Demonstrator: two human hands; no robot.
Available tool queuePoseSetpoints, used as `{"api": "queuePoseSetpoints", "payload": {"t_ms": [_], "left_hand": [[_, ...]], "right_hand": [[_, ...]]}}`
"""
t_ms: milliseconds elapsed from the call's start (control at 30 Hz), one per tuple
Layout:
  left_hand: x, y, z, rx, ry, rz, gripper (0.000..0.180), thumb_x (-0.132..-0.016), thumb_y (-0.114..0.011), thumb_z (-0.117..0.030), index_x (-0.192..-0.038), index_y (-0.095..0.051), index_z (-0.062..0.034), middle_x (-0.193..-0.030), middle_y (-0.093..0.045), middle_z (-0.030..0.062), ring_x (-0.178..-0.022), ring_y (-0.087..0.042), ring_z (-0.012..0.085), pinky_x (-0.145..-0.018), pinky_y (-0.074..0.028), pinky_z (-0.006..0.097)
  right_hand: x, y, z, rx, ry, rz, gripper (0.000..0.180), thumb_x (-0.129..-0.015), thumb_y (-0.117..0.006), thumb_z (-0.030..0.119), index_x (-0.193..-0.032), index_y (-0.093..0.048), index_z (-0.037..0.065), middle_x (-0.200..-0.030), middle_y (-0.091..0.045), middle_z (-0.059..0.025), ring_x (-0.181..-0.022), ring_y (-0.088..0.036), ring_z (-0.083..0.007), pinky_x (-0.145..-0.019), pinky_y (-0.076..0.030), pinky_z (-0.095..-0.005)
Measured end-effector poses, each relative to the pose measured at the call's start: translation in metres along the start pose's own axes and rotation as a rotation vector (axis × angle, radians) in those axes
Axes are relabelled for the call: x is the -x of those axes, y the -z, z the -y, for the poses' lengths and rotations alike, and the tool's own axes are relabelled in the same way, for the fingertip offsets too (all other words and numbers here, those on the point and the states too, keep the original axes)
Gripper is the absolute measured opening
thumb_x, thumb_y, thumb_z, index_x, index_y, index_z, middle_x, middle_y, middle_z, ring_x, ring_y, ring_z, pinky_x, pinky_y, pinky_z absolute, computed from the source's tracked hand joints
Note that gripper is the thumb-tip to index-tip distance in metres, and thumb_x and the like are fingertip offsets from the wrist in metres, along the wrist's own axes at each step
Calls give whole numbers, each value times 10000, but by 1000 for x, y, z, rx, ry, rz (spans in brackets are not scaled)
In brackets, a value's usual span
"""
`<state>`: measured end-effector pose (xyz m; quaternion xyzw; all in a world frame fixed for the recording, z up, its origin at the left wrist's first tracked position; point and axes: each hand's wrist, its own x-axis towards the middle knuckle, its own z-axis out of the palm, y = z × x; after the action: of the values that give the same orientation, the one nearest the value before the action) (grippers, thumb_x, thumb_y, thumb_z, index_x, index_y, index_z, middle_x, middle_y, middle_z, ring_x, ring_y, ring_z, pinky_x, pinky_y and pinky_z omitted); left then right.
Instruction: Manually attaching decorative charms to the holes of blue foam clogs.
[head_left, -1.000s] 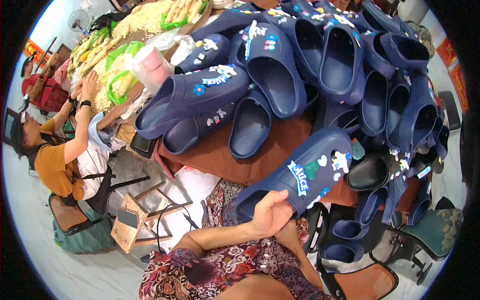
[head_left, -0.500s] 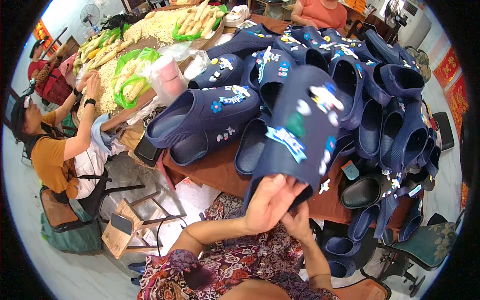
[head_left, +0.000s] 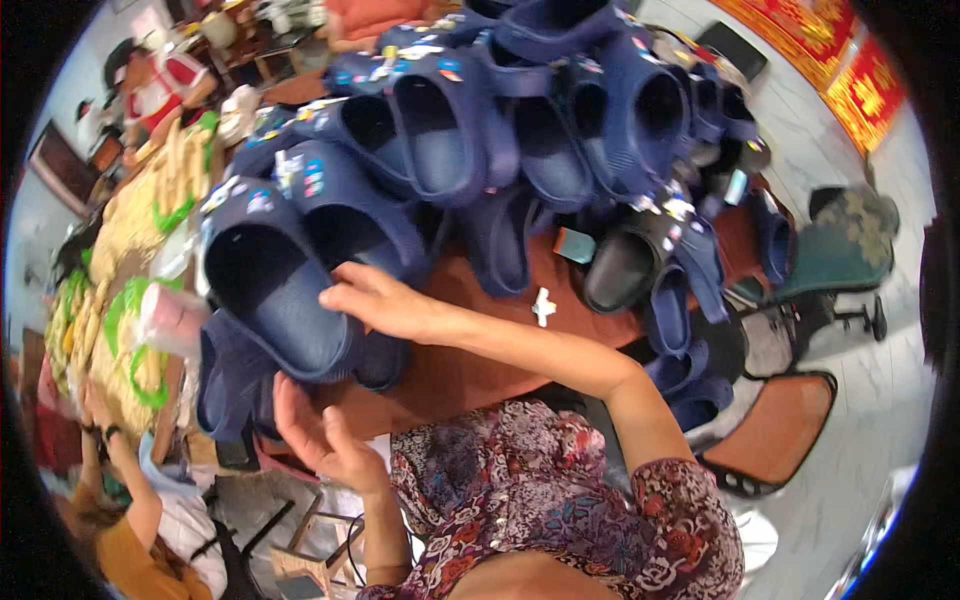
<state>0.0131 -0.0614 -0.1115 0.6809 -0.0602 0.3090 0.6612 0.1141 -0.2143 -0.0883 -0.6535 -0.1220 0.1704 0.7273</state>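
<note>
A navy blue clog with small charms on its toe lies on other clogs at the left end of the pile, its opening toward me. My right hand reaches across from the right, its outstretched fingertips at the clog's side rim, seemingly touching it. Below the clog's heel is my left hand, palm up with fingers spread and nothing in it. Beside this clog stands another navy clog. A small white charm lies on the brown tabletop.
Many navy clogs are heaped across the table, with a black clog and a small teal-and-orange card near its edge. At left, a person in an orange shirt sits by corn kernels. Chairs stand at right.
The clog that both hands held up now rests on the pile at left, and the left hand has come off it. My view has swung, so the pile looks turned.
</note>
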Motion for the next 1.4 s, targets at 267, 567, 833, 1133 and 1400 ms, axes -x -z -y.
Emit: {"api": "queuePoseSetpoints", "payload": {"t_ms": [267, 567, 833, 1133, 1400], "left_hand": [[-5, 1, 13, 26, -35, 181, 571, -819, -566, 4, -1368, -410, 30, -1409, -393, 172, -1342, -355, 285, -1122, -258, 397], [-67, 27, 14, -598, -304, -67, 593, -741, -658, -88, -1308, -501, -14, -1365, -414, 246, -1262, -408, 390, -1069, -301, 458], [-93, 46, 46, -835, -247, -42, 694, -741, -676, -117, -1376, -416, -13, -1237, -488, 188, -1174, -452, 353, -1033, -299, 453], [-102, 46, 56, -856, -320, -27, 616, -795, -609, -68, -1375, -418, 13, -1278, -514, 209, -1146, -481, 375, -1012, -330, 441], [-103, 48, 68, -846, -416, -3, 571, -863, -594, -116, -1383, -411, 30, -1345, -485, 213, -1228, -448, 378, -1056, -309, 450]], "right_hand": [[-10, -10, 2, -121, 36, -386, 453, -889, -557, 445, -1140, -556, 68, -999, -593, -17, -885, -549, -128, -742, -437, -289], [-14, 1, 16, 19, 158, -416, 377, -899, -542, 360, -1062, -545, 21, -1001, -527, -22, -931, -472, -109, -851, -372, -265], [1, 21, 0, -134, 144, -603, 723, -891, -552, 375, -1393, -331, -97, -1380, -416, -180, -1281, -400, -234, -1078, -289, -331], [-19, 12, 9, 248, 172, -511, 652, -893, -542, 427, -1282, -488, -94, -1181, -559, -152, -1126, -502, -224, -996, -361, -315], [-63, -10, -5, -109, 121, -207, 577, -924, -531, 519, -987, -604, -50, -865, -617, -91, -765, -641, -178, -539, -562, -323]]}}
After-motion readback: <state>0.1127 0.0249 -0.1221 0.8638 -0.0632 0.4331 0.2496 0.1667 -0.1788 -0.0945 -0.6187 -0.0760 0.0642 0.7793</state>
